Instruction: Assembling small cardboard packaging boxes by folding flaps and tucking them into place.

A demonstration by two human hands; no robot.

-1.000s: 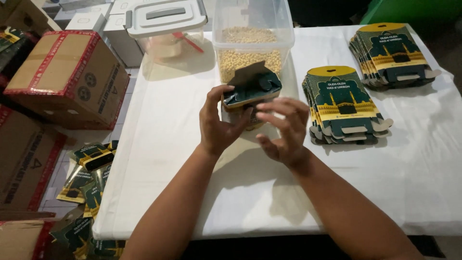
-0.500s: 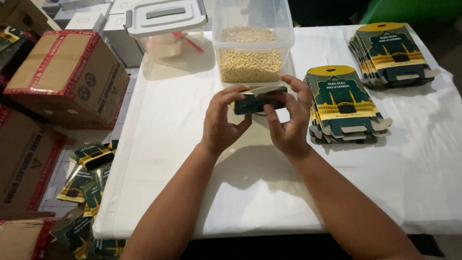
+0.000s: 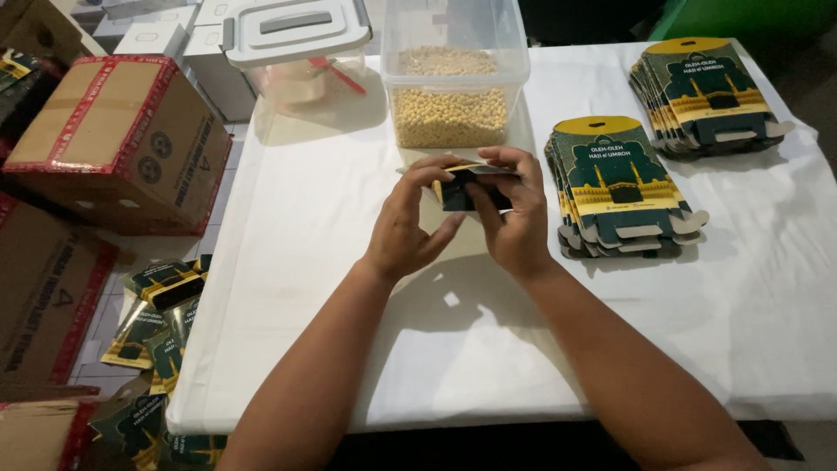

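Observation:
My left hand (image 3: 405, 222) and my right hand (image 3: 514, 214) both grip a small dark green and gold cardboard box (image 3: 466, 187), holding it above the white-covered table (image 3: 305, 262). Fingers of both hands press on its top flap. Just behind it stands a clear plastic tub (image 3: 453, 74) partly filled with pale yellow beans. To the right of my right hand lies a stack of flat, unfolded green and gold cartons (image 3: 615, 187).
A second stack of flat cartons (image 3: 706, 92) lies at the back right. A clear container with a white lid (image 3: 301, 48) stands at the back left. Brown cardboard boxes (image 3: 118, 139) sit left of the table, and several cartons (image 3: 153, 305) lie scattered on the floor.
The box was turned from a tilted, open-flap position to level, and both hands closed in on it and moved slightly towards me.

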